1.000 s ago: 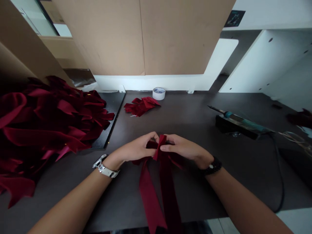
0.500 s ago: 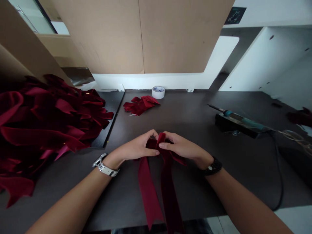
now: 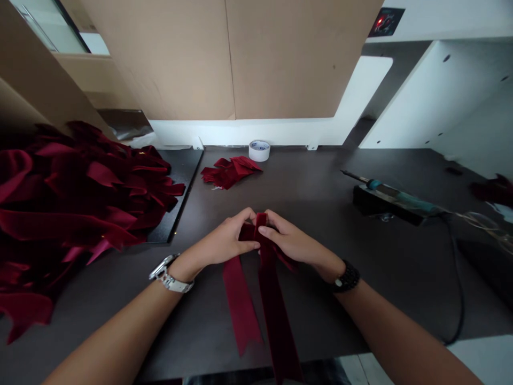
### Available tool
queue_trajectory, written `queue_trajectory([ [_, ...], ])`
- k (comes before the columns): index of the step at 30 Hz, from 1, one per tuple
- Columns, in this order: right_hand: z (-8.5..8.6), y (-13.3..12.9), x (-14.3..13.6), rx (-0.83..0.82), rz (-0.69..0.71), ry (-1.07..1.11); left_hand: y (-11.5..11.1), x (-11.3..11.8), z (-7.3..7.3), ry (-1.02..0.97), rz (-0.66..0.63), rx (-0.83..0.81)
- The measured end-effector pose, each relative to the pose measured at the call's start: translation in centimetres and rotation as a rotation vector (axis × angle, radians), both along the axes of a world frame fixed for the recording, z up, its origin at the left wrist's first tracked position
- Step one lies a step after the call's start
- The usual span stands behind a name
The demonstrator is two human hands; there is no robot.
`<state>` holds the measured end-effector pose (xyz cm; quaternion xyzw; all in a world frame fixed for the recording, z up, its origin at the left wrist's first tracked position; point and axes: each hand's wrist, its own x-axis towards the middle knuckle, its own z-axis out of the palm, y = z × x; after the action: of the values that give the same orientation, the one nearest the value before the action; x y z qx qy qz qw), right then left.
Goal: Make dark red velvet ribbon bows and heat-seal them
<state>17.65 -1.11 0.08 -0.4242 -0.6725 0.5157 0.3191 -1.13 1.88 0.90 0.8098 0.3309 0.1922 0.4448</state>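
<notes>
Left hand (image 3: 224,240) and right hand (image 3: 294,241) on one two-tailed red bow (image 3: 261,220)

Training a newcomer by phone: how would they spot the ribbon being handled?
On the dark brown tabletop, find the bare left hand and bare right hand. Between them is a dark red velvet ribbon, two long tails trailing toward the person. Unlike the large red ribbon heap at left and small red fabric bundle beyond, it is held.
</notes>
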Motion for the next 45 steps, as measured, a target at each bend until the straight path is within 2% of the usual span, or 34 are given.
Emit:
queue_trajectory([
  [6,-0.3,0.0,-0.4,-0.078,-0.075,0.022,-0.2,0.2,0.5,0.009,0.03,0.03],
  [9,-0.6,0.0,-0.6,-0.108,-0.152,0.042,-0.4,0.5,0.3,0.034,0.095,0.086],
  [13,-0.8,-0.2,-0.9,-0.185,-0.234,0.174,-0.5,0.7,-0.2,0.018,0.153,0.164],
  [26,-0.8,-0.3,-0.7,-0.265,-0.252,0.143,-0.5,0.5,-0.2,-0.057,0.032,0.135],
  [31,-0.8,-0.2,-0.7,-0.319,-0.258,0.178,-0.6,0.9,-0.6,-0.067,0.091,0.149],
  [34,-0.6,-0.1,-0.8,-0.351,-0.265,0.207,-0.8,1.0,-0.9,-0.028,0.147,0.209],
  [38,-0.3,-0.2,-0.7,-0.409,-0.236,0.238,-0.9,0.9,-1.2,0.034,0.118,0.308],
  [43,-0.1,0.0,-0.4,-0.49,-0.214,0.238,-0.8,0.5,-1.0,0.03,0.067,0.667],
  [45,0.1,0.1,-0.2,-0.525,-0.183,0.281,-0.9,0.2,-0.6,0.034,0.006,0.834],
])
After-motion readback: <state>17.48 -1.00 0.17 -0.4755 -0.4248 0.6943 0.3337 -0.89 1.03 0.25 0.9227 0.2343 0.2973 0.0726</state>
